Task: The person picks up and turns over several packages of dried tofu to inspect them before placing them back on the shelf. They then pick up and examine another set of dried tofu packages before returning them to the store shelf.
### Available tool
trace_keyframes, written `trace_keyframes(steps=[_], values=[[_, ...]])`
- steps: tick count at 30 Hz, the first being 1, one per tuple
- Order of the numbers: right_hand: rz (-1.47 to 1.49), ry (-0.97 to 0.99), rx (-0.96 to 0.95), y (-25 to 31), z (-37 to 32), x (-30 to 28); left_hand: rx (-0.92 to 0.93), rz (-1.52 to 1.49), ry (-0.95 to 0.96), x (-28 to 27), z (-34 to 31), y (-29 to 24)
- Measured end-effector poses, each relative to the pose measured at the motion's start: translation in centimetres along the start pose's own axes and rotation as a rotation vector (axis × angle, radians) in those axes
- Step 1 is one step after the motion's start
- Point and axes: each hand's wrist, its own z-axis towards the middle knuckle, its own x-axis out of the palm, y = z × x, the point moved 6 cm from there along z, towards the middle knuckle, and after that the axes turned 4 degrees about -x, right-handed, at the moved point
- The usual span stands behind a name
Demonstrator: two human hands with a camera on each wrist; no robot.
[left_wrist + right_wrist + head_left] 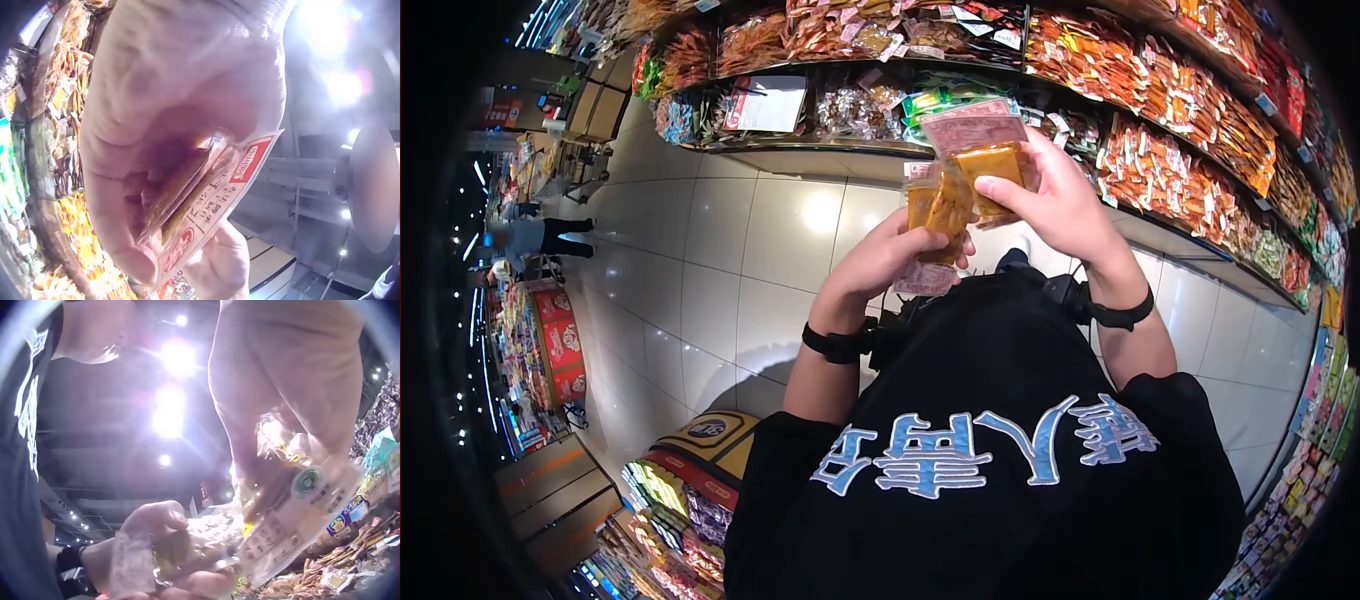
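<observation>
In front of the body, my left hand (878,255) holds a flat snack packet (945,208) with amber-brown contents, its thumb across the front. Pink printed ends of the wrapper stick out above and below. The left wrist view shows this packet's printed label (209,203) under curled fingers. A similar snack packet (990,162) is held by my right hand (1068,200), thumb pressed on its front and a wide pink header at its top. Both packets are close side by side and overlap in the head view. The right wrist view shows clear plastic and a round green mark on the right-hand packet (275,525).
Curved store shelves (1180,150) filled with wrapped snacks run along the front and right. A white box (765,104) sits on the lower shelf. Tiled floor (700,240) extends left, where a person (540,237) stands by a cart. A display bin (710,440) is behind on the left.
</observation>
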Motion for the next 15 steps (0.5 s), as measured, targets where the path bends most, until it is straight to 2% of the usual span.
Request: trace_keyframes(steps=[3, 4, 8, 11, 12, 15], values=[[0.061, 0.062, 0.175, -0.7, -0.1, -0.6, 0.041, 0.019, 0.024, -0.1, -0.5, -0.4], [-0.012, 0.061, 0.124, -0.4, 0.0, -0.9, 0.048, 0.024, 0.023, -0.1, -0.6, -0.6], [0.062, -0.080, 0.084, -1.6, 0.0, -2.7, 0.102, -0.091, 0.027, -0.9, -0.5, -1.0], [0.204, -0.127, 0.131, -1.9, -0.2, -4.2, 0.185, -0.119, -0.122, -2.3, -0.3, -1.1], [0.269, -0.140, 0.150, -1.9, -0.4, -4.4, 0.233, -0.206, -0.210, -2.9, -0.3, -1.1], [0.470, -0.156, 0.207, -2.8, -0.9, -4.2, 0.418, -0.276, -0.294, -3.6, -0.3, -1.9]])
